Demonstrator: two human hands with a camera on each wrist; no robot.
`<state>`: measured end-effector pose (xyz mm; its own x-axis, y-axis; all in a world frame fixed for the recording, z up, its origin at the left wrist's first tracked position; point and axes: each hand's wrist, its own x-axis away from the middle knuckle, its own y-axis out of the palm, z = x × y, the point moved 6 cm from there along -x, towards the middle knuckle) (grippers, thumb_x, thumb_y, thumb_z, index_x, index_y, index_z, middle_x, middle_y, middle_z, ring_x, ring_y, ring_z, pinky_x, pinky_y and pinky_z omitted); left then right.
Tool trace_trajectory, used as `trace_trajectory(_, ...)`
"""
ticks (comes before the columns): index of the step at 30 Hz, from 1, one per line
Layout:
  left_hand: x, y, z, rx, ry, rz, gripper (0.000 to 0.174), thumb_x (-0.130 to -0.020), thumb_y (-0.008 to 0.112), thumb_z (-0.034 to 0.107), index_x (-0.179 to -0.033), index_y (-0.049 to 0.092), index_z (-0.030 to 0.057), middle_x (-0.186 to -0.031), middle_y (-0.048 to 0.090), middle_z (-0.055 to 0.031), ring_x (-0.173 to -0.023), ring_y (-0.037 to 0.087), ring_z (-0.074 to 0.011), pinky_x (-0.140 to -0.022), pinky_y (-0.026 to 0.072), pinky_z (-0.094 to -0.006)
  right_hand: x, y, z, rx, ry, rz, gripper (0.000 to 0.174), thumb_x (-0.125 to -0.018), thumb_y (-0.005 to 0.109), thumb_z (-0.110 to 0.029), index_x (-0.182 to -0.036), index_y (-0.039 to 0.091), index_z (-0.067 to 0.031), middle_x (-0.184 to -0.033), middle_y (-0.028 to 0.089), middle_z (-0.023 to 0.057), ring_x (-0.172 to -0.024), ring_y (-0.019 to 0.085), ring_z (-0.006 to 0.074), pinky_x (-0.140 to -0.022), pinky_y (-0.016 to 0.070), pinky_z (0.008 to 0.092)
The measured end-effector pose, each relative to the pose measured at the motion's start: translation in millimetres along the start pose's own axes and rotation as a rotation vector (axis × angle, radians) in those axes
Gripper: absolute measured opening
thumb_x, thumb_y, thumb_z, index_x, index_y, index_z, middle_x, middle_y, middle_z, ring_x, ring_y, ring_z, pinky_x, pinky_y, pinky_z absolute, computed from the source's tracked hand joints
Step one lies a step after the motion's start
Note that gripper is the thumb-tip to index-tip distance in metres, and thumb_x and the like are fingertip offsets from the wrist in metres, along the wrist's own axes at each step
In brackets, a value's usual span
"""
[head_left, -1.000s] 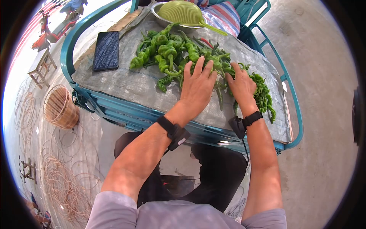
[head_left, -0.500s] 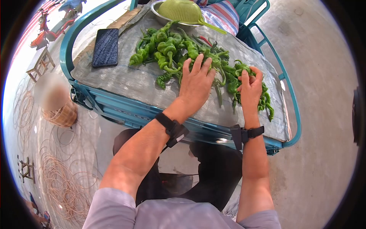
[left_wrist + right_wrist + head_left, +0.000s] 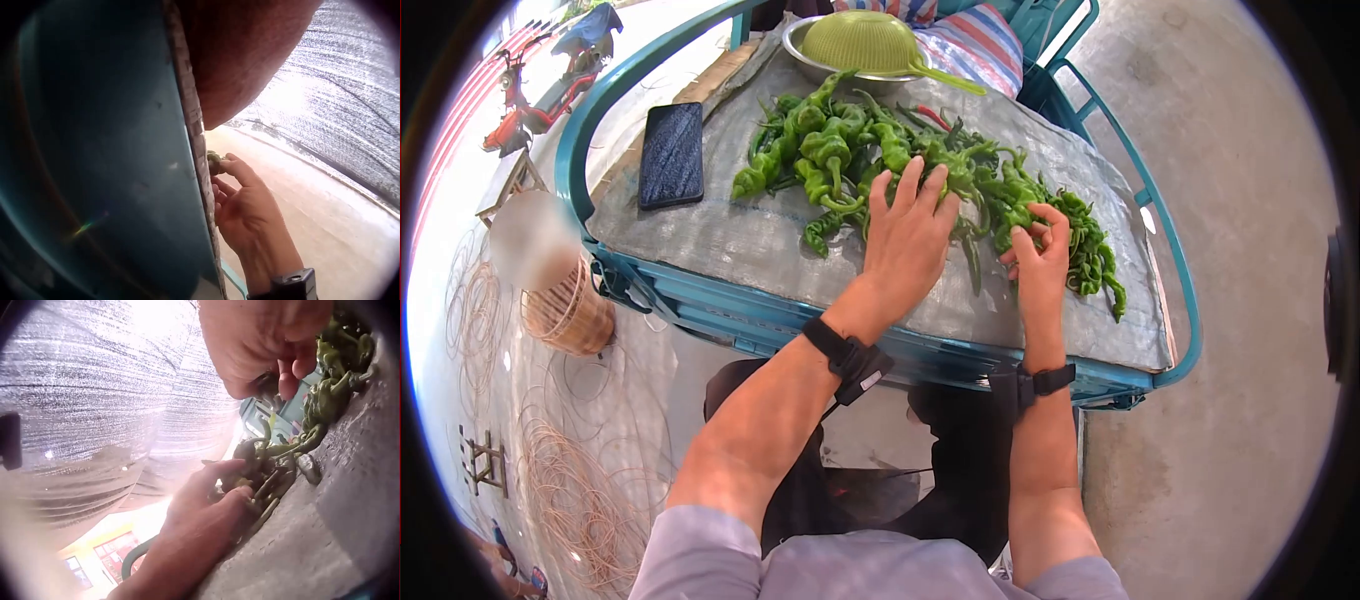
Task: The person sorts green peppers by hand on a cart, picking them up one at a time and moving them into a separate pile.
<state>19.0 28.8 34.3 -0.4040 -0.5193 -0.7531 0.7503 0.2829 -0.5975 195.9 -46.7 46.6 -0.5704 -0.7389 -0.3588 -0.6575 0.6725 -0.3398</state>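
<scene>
The right grip (image 3: 1043, 260) pinches a green pepper (image 3: 215, 164) beside the pepper pile (image 3: 830, 148); the left grip (image 3: 908, 238) rests on it, fingers spread. Only the head view shows the phone (image 3: 671, 156), left of the pile.

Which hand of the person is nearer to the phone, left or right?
Left. The left hand rests on the green peppers, right of the phone; the right hand is farther right, also at the peppers.
</scene>
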Motion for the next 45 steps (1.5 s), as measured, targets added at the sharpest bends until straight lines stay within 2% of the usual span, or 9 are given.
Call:
trace_trajectory(7, 1, -3, 2, -0.004, 0.005, -0.016, 0.041, -0.082, 0.069, 0.010, -0.123, 0.067, 0.0113, -0.146, 0.050, -0.0092, -0.142, 0.035, -0.0320, -0.116, 0.0220, -0.0552, 3, 7, 6, -0.695, 0.069, -0.106, 0.037, -0.094, 0.063, -0.011, -0.128, 0.048, -0.0096, -0.097, 0.056, 0.0061, -0.066, 0.063, 0.0101, -0.049, 0.0456, 0.0214)
trace_trajectory(10, 0, -2, 1, -0.015, 0.008, -0.007, 0.041, -0.082, 0.068, 0.010, -0.123, 0.067, 0.0124, -0.146, 0.050, -0.0088, -0.142, 0.036, -0.0318, -0.116, 0.0217, -0.0547, 11, 7, 8, -0.583, 0.302, -0.025, 0.032, -0.095, 0.064, -0.013, -0.121, 0.046, -0.0095, -0.098, 0.058, 0.0052, -0.061, 0.059, 0.0096, -0.047, 0.0434, 0.0219)
trace_trajectory(17, 0, -2, 3, -0.021, 0.013, -0.018, 0.050, -0.080, 0.070, 0.013, -0.130, 0.065, 0.0157, -0.147, 0.049, -0.0100, -0.142, 0.034, -0.0344, -0.116, 0.0197, -0.0554, 14, 18, 18, -0.217, 0.234, 0.000, 0.039, -0.092, 0.069, -0.020, -0.119, 0.045, -0.0042, -0.093, 0.061, 0.0086, -0.052, 0.059, 0.0113, -0.042, 0.0439, 0.0259)
trace_trajectory(20, -2, -11, 16, -0.026, 0.072, -0.056, 0.057, -0.079, 0.071, 0.017, -0.135, 0.064, 0.0237, -0.150, 0.046, -0.0114, -0.145, 0.029, -0.0368, -0.117, 0.0167, -0.0579, 19, 28, -3, 0.000, 0.154, -0.061, 0.047, -0.091, 0.071, -0.022, -0.126, 0.045, -0.0039, -0.103, 0.067, 0.0169, -0.058, 0.066, 0.0212, -0.052, 0.0511, 0.0332)
trace_trajectory(21, -1, -13, 21, -0.021, 0.119, -0.075, 0.057, -0.079, 0.070, 0.017, -0.134, 0.064, 0.0249, -0.150, 0.046, -0.0118, -0.145, 0.029, -0.0372, -0.116, 0.0171, -0.0587, 18, 30, -2, 0.131, 0.120, -0.094, 0.047, -0.092, 0.068, -0.024, -0.132, 0.049, -0.0074, -0.113, 0.069, 0.0199, -0.080, 0.072, 0.0317, -0.070, 0.0551, 0.0418)
trace_trajectory(25, 1, -6, 28, 0.000, 0.209, -0.137, 0.044, -0.080, 0.073, 0.024, -0.124, 0.070, 0.0260, -0.152, 0.045, -0.0110, -0.147, 0.028, -0.0374, -0.116, 0.0170, -0.0597, 19, 16, -11, 0.520, -0.099, 0.046, 0.036, -0.096, 0.060, -0.027, -0.131, 0.057, -0.0150, -0.121, 0.068, 0.0104, -0.107, 0.067, 0.0348, -0.084, 0.0531, 0.0490)
trace_trajectory(31, 1, -5, 28, 0.005, 0.244, -0.139, 0.039, -0.080, 0.076, 0.026, -0.120, 0.073, 0.0252, -0.142, 0.053, -0.0085, -0.141, 0.035, -0.0356, -0.115, 0.0195, -0.0584, 13, -29, -2, 0.813, 0.140, 0.160, 0.036, -0.095, 0.061, -0.026, -0.129, 0.058, -0.0152, -0.118, 0.068, 0.0110, -0.101, 0.069, 0.0357, -0.082, 0.0533, 0.0508)
trace_trajectory(39, 5, -2, 32, 0.024, 0.299, -0.152, 0.040, -0.079, 0.075, 0.014, -0.118, 0.072, 0.0247, -0.121, 0.066, 0.0011, -0.128, 0.051, -0.0275, -0.115, 0.0224, -0.0537, 12, -22, 13, 0.823, 0.243, 0.075, 0.056, -0.092, 0.067, -0.030, -0.143, 0.046, -0.0182, -0.109, 0.073, 0.0147, -0.102, 0.069, 0.0388, -0.084, 0.0524, 0.0523)
trace_trajectory(45, 6, 0, 30, 0.056, 0.290, -0.164, 0.042, -0.079, 0.073, 0.008, -0.119, 0.071, 0.0228, -0.117, 0.068, 0.0004, -0.125, 0.054, -0.0269, -0.116, 0.0233, -0.0531, 9, -21, 19, 0.570, 0.118, 0.224, 0.050, -0.087, 0.070, -0.017, -0.135, 0.056, -0.0177, -0.107, 0.074, 0.0085, -0.094, 0.071, 0.0312, -0.080, 0.0542, 0.0446)
